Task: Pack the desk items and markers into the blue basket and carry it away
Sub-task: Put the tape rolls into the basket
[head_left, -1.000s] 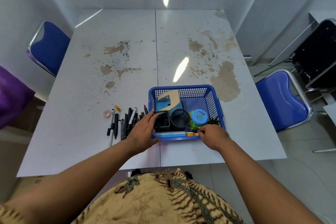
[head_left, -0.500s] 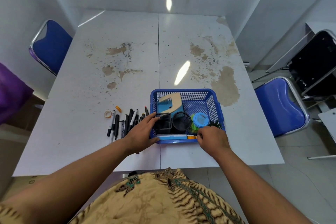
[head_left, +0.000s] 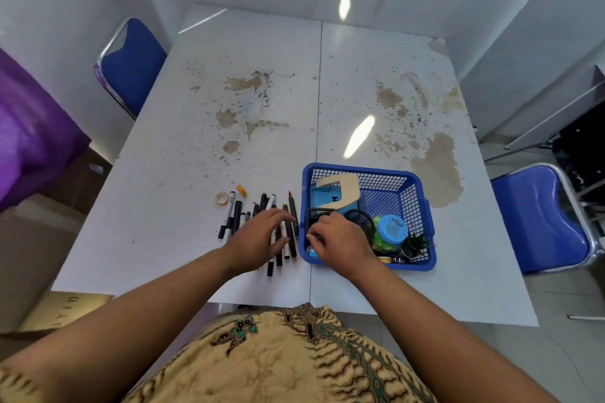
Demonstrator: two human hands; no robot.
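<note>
Left hand (head_left: 258,239): fingers straight and spread, laid flat across the near ends of the markers (head_left: 236,214), which lie in a loose row on the counter (head_left: 360,288) just left of the basket. Right hand (head_left: 340,243): inside the near-left corner of the blue basket (head_left: 360,169), fingers curled; whether they grip anything cannot be told. The two hands are close together but not touching. Basket contents: black square holder (head_left: 319,213) beside the right hand's fingers, round black mesh cup (head_left: 360,217), blue box (head_left: 322,199) with a beige cut-out piece (head_left: 343,190) on top, blue-lidded jar (head_left: 392,230), small green plant (head_left: 417,242). On the counter beyond the markers: tape roll (head_left: 221,198), small orange item (head_left: 241,190). Counter white, with brown stains. Blue chair (head_left: 540,216) at right.
</note>
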